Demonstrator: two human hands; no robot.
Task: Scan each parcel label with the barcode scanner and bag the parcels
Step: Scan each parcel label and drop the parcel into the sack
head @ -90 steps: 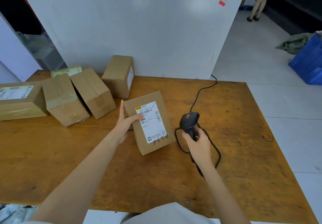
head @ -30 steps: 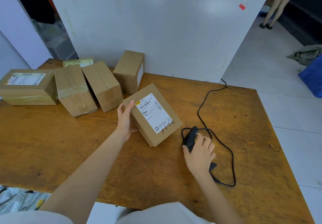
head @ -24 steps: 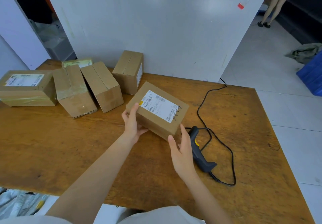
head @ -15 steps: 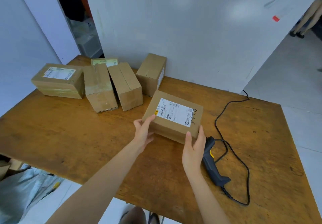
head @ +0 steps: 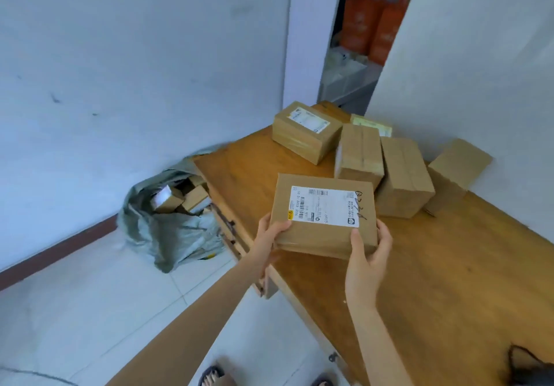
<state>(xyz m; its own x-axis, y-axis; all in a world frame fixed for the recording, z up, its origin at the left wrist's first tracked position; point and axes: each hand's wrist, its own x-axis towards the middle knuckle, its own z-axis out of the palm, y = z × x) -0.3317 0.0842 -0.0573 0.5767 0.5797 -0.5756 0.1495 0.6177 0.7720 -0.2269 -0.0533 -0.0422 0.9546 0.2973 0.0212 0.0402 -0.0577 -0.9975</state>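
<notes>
I hold a brown cardboard parcel (head: 325, 214) with a white printed label facing up, lifted above the left part of the wooden table (head: 434, 271). My left hand (head: 269, 235) grips its left side and my right hand (head: 370, 247) grips its near right corner. A grey plastic bag (head: 168, 223) lies open on the floor left of the table, with several small boxes inside. The black barcode scanner (head: 527, 367) is only partly visible at the bottom right edge of the view.
Several more cardboard parcels (head: 398, 175) stand at the back of the table against a white wall; the one at the far left (head: 305, 135) has its label up. A doorway behind shows shelves with orange bags (head: 368, 25). The floor is white tile.
My right hand put the scanner down on the table and took hold of the parcel. Both hands lifted the parcel and carried it left as the view turned toward the bag.
</notes>
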